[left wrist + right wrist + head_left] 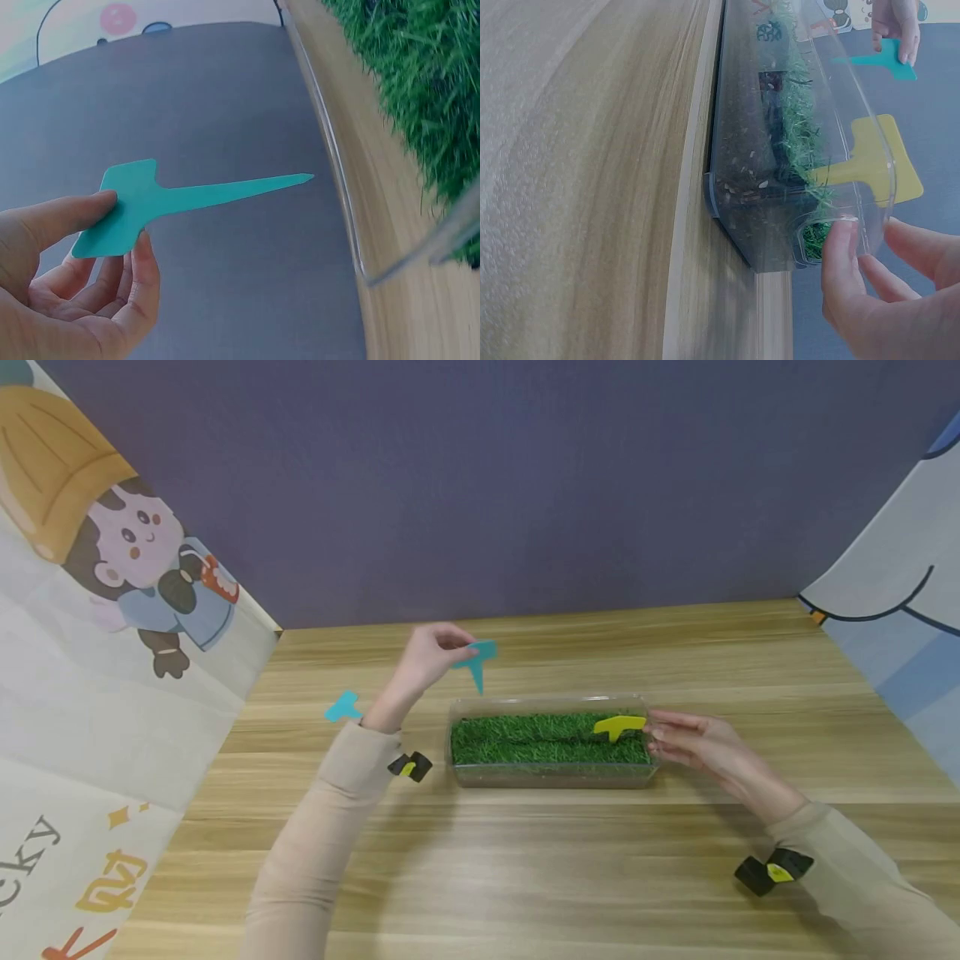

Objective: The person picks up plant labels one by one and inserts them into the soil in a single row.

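While the right hand [708, 752] grips the clear box [555, 776], the left hand [427, 662] pinches a teal tag [124, 206]

From my remote seat I see thumb and fingers on the tag's wide head, spike downward near the box's far rim, toward its left end, apart from the grass [517, 750]. That hold probably leaves the spike free. Right thumb and fingers bend about the box's right end; I read it as steadying, since the box could slide on the worktop [562, 877]. How firm, I can't tell. Yellow tag [619, 727] stands with its stem in the grass, likely what props it up, just beside the right hand; contact unclear. Second teal tag [343, 707] lies left of the box, near the left sleeve [358, 760], presumably parked within reach.
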`<action>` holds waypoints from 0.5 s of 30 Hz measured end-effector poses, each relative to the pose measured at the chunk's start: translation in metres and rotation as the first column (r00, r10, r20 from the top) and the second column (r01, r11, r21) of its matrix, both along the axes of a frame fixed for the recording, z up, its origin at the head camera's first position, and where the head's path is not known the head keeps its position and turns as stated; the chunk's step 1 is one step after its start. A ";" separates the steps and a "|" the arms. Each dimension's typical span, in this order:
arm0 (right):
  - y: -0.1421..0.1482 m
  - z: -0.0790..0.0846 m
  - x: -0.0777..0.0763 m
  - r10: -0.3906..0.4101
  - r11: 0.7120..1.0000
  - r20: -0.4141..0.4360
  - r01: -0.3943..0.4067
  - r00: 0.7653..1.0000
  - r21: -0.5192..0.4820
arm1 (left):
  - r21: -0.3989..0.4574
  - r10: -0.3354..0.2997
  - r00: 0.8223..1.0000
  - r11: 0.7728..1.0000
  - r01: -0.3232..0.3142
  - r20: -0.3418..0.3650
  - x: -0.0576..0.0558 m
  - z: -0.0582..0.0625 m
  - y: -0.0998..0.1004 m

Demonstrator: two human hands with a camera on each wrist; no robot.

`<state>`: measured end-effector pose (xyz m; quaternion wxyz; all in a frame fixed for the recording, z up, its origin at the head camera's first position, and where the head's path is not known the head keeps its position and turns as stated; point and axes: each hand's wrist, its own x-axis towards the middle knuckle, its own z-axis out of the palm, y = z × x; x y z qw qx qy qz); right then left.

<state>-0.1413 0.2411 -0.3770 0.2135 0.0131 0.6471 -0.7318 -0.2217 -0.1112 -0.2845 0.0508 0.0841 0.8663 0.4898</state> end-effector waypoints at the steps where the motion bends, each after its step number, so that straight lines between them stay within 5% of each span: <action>1: 0.000 0.000 0.000 0.000 1.000 0.000 0.000 1.000 0.000 | -0.005 -0.008 1.000 1.000 0.008 0.002 0.000 0.000 0.003; 15: 0.003 -0.001 -0.001 0.004 1.000 0.014 -0.003 1.000 -0.015 | -0.026 -0.143 0.989 0.990 0.142 -0.049 0.005 -0.011 0.038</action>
